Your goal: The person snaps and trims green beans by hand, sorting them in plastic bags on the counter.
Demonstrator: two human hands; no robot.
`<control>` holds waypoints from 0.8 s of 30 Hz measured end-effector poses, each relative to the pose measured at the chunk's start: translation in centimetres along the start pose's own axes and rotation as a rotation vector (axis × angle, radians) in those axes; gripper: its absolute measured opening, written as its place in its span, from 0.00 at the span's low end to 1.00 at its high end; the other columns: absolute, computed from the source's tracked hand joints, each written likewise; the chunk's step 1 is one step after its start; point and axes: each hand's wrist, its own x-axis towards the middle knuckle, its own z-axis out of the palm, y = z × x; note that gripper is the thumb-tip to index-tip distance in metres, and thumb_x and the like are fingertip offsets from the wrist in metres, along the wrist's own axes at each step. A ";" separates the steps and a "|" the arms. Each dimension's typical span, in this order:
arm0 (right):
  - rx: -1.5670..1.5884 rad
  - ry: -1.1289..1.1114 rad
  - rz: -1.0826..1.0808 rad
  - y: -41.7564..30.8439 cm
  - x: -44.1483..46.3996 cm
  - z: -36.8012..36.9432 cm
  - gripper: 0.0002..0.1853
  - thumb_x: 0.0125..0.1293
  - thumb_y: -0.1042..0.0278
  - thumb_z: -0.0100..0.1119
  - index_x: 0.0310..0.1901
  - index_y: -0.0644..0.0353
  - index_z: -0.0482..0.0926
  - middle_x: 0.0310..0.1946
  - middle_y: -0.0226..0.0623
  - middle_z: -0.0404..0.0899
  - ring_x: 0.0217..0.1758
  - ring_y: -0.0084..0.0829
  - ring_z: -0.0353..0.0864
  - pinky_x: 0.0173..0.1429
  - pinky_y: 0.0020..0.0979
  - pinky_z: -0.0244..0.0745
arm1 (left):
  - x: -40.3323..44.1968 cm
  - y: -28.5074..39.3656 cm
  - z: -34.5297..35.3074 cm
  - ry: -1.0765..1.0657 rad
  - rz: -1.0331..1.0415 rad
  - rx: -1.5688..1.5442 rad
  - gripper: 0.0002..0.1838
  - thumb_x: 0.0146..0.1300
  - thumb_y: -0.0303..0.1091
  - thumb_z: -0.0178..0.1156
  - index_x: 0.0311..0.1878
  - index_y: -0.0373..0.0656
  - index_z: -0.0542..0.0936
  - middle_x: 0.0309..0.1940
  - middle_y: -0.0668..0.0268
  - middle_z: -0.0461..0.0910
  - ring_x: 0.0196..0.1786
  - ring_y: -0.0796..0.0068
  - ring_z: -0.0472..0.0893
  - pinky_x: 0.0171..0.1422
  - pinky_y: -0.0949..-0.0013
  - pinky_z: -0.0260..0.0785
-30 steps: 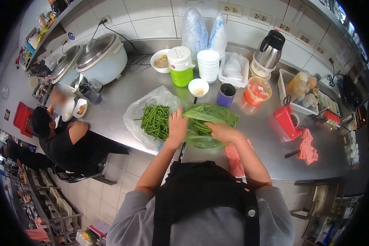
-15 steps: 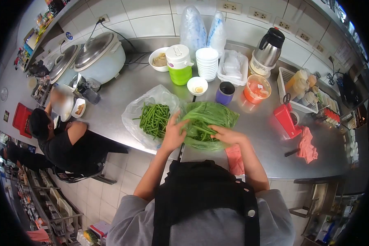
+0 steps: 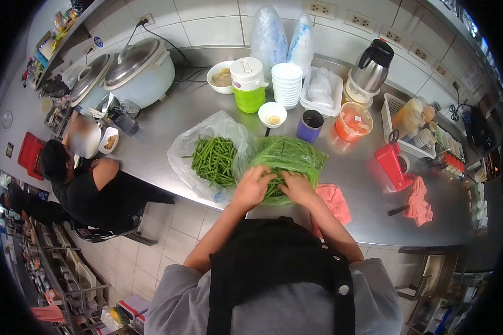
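Note:
A green plastic bag [image 3: 296,153] lies on the steel counter with cut green beans showing in its opening. My left hand [image 3: 254,187] is at the left side of that opening, fingers curled over the beans. Close beside it, my right hand [image 3: 297,188] reaches into the bag with its fingertips among the beans. What either hand grips, if anything, is hidden. To the left, a clear plastic bag stands open around a pile of cut green beans [image 3: 214,160]; neither hand is in it.
Behind the bags stand a small white bowl [image 3: 272,115], a purple cup [image 3: 309,125], a green and white jug [image 3: 248,86] and an orange tub [image 3: 354,121]. A pink cloth [image 3: 333,204] lies right of my right hand. A seated person [image 3: 89,184] is at the left.
My left hand has moved right onto the beans in the green bag, and my right hand has shifted slightly left. The hands are now closer together. More of the pink cloth shows.

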 end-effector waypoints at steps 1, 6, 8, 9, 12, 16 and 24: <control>0.017 0.001 -0.041 -0.3 -0.1 -0.6 0.31 0.64 0.56 0.62 0.66 0.58 0.66 0.60 0.51 0.73 0.64 0.51 0.71 0.64 0.51 0.64 | 0.7 -0.5 0.6 -0.057 0.027 -0.057 0.26 0.51 0.18 0.54 0.55 0.41 0.80 0.64 0.53 0.71 0.65 0.48 0.70 0.69 0.55 0.64; -0.064 -0.049 -0.044 0.1 -0.7 -0.9 0.32 0.63 0.60 0.64 0.67 0.57 0.66 0.58 0.48 0.72 0.65 0.48 0.71 0.63 0.50 0.65 | 4.3 -2.3 0.7 -0.012 0.069 -0.049 0.30 0.50 0.13 0.51 0.60 0.38 0.77 0.63 0.53 0.74 0.64 0.48 0.73 0.68 0.57 0.67; 0.122 -0.021 -0.095 0.7 -1.2 -1.1 0.35 0.58 0.62 0.69 0.66 0.60 0.67 0.54 0.49 0.74 0.62 0.53 0.72 0.66 0.44 0.66 | 4.7 -4.9 1.7 -0.034 0.043 -0.069 0.30 0.50 0.12 0.51 0.59 0.38 0.77 0.62 0.52 0.75 0.63 0.48 0.74 0.67 0.57 0.68; 0.122 -0.018 -0.093 1.0 -1.3 -1.2 0.35 0.58 0.62 0.69 0.66 0.60 0.67 0.54 0.49 0.74 0.62 0.53 0.72 0.66 0.44 0.66 | 5.0 -5.2 1.5 -0.061 0.017 -0.089 0.29 0.50 0.12 0.51 0.59 0.38 0.78 0.61 0.52 0.76 0.62 0.49 0.75 0.67 0.58 0.69; 0.278 0.074 -0.158 1.8 -1.7 -1.4 0.37 0.55 0.64 0.72 0.66 0.59 0.69 0.53 0.49 0.74 0.60 0.51 0.73 0.65 0.40 0.69 | 4.8 -3.8 1.1 0.007 0.055 -0.150 0.23 0.53 0.13 0.51 0.53 0.37 0.80 0.56 0.53 0.78 0.59 0.49 0.76 0.64 0.58 0.70; 0.405 0.202 -0.113 0.4 -1.6 -2.3 0.28 0.55 0.67 0.71 0.59 0.60 0.76 0.45 0.47 0.78 0.53 0.48 0.77 0.57 0.42 0.72 | 3.9 -1.2 -0.1 -0.062 0.017 -0.300 0.19 0.57 0.14 0.51 0.50 0.36 0.80 0.53 0.53 0.79 0.57 0.49 0.77 0.62 0.59 0.70; 0.338 0.586 -0.086 -0.7 -1.6 -4.0 0.06 0.63 0.74 0.61 0.39 0.63 0.85 0.34 0.46 0.80 0.40 0.49 0.81 0.46 0.41 0.76 | 2.6 -2.3 0.9 0.038 0.069 -0.247 0.18 0.60 0.19 0.55 0.54 0.39 0.79 0.51 0.54 0.79 0.55 0.47 0.78 0.60 0.56 0.71</control>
